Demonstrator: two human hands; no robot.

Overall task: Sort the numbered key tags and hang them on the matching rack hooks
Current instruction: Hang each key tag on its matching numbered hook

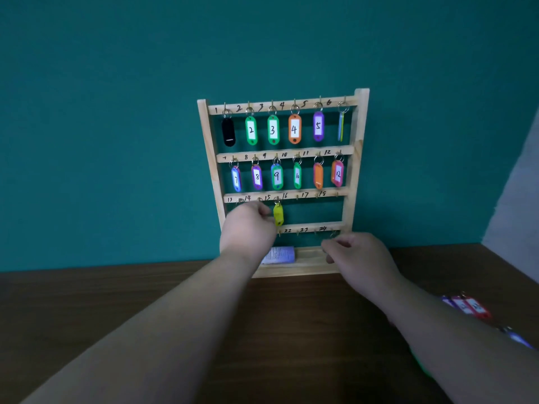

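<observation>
The wooden key rack [360,118] stands against the teal wall. Coloured tags hang on hooks 1 to 12 in its top two rows. In the third row a yellow tag [278,213] hangs near the 15 and 16 marks. My left hand [249,227] is raised in front of that row, its fingertips pinching the yellow tag's lower edge; it hides hooks 13 and 14. My right hand [360,256] is at the bottom row by mark 24, fingers curled and pinching a faint key ring [334,235] at the hook.
A white printed label [280,255] lies in the rack's bottom tray. Several loose tags, red [474,309] and blue [517,339], lie on the brown table at the right, behind my right forearm. A pale wall closes the right side.
</observation>
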